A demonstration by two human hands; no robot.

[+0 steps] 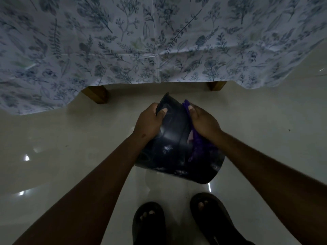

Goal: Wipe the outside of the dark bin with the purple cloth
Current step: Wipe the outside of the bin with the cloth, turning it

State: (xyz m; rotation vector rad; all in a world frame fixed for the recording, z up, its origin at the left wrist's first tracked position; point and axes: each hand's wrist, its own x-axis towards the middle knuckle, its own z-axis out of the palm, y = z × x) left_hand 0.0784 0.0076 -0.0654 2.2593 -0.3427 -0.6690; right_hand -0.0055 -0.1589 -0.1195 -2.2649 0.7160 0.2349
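A dark glossy bin (174,144) is held tilted above the pale floor, its far end pointing away from me and its broad near end toward my feet. My left hand (150,121) grips the bin's far left edge, thumb on top. My right hand (202,121) presses the purple cloth (198,144) against the bin's right side; the cloth trails down along that side and shows above the fingers too. Much of the cloth is hidden under the hand.
A table with a white floral cloth (159,41) fills the upper view, its wooden legs (97,94) just beyond the bin. The shiny tiled floor (62,147) spreads left and right. My feet in dark sandals (150,223) stand below the bin.
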